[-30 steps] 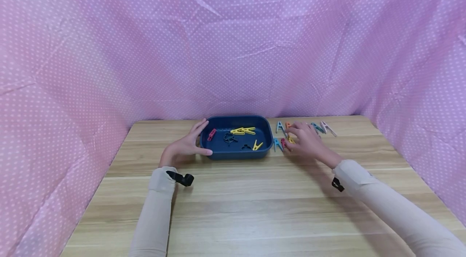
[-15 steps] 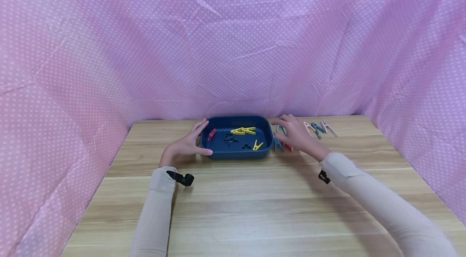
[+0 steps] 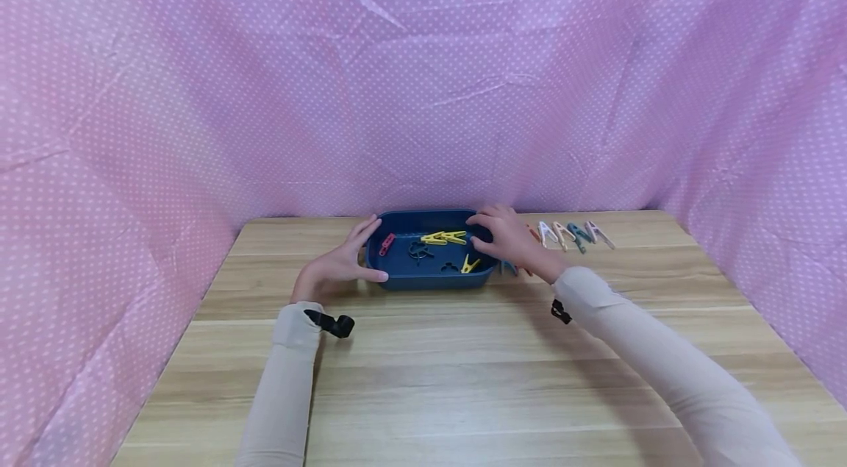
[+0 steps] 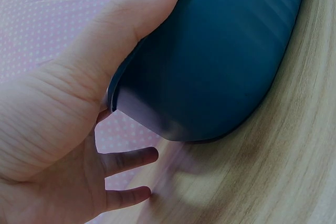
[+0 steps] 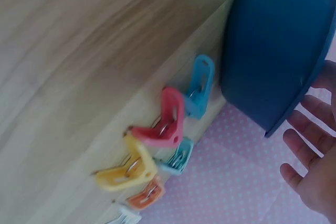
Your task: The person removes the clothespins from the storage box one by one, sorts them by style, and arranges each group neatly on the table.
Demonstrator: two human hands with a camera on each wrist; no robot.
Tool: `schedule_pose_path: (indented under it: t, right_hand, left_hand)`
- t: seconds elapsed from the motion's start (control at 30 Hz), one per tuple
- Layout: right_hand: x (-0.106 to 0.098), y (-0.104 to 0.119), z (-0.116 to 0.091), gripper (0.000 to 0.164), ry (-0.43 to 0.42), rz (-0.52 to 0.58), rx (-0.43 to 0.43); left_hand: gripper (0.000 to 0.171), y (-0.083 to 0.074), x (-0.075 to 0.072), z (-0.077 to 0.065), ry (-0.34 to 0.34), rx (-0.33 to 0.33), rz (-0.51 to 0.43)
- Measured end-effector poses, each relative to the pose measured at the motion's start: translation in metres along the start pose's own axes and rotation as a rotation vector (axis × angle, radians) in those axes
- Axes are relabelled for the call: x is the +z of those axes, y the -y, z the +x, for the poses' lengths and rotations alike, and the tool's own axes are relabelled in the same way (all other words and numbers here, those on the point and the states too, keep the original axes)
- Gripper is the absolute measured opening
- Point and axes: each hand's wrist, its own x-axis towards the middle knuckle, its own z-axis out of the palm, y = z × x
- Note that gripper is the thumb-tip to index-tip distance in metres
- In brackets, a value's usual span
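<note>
A dark blue rectangular basin (image 3: 437, 282) stands near the table's far edge. My left hand (image 3: 337, 261) touches its left end, fingers spread; in the left wrist view, the thumb (image 4: 152, 9) lies along the rim. My right hand (image 3: 506, 237) is at the basin's right end, fingers loosely bent at the rim with no clip visible in them. Inside the basin lie yellow clothespins (image 3: 433, 238), another yellow clothespin (image 3: 469, 265), a red clip (image 3: 387, 245) and a dark ring-shaped piece (image 3: 419, 251). The right wrist view shows blue (image 5: 200, 85), red clothespin (image 5: 167, 121) and yellow clothespin (image 5: 128, 167) beside the basin.
Right of the basin, a row of clothespins continues with a white clothespin (image 3: 546, 233), a peach clothespin (image 3: 563, 234), a teal clothespin (image 3: 579, 236) and a pale pink clothespin (image 3: 599, 234). Behind the wooden table (image 3: 423, 364) hangs a pink dotted cloth (image 3: 423, 84).
My right hand has moved left, from over the clothespins to the basin's right end, uncovering several of the back-row clothespins. My left hand and the basin have stayed in place.
</note>
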Motion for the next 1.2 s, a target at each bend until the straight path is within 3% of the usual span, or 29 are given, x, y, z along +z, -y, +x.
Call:
schedule_pose_path:
  t: [0.47, 0.8, 1.2]
  right_hand:
    - [0.026, 0.005, 0.021, 0.031, 0.059, -0.180, -0.100]
    - [0.036, 0.000, 0.026, 0.030, 0.112, -0.236, -0.082]
    - [0.035, 0.005, 0.032, 0.028, 0.175, -0.265, -0.062]
  left_hand:
    - [0.116, 0.000, 0.002, 0.001, 0.005, -0.024, -0.039]
    - [0.116, 0.001, 0.003, 0.002, 0.011, 0.001, -0.015]
    - [0.117, 0.000, 0.000, 0.001, 0.005, -0.024, -0.025]
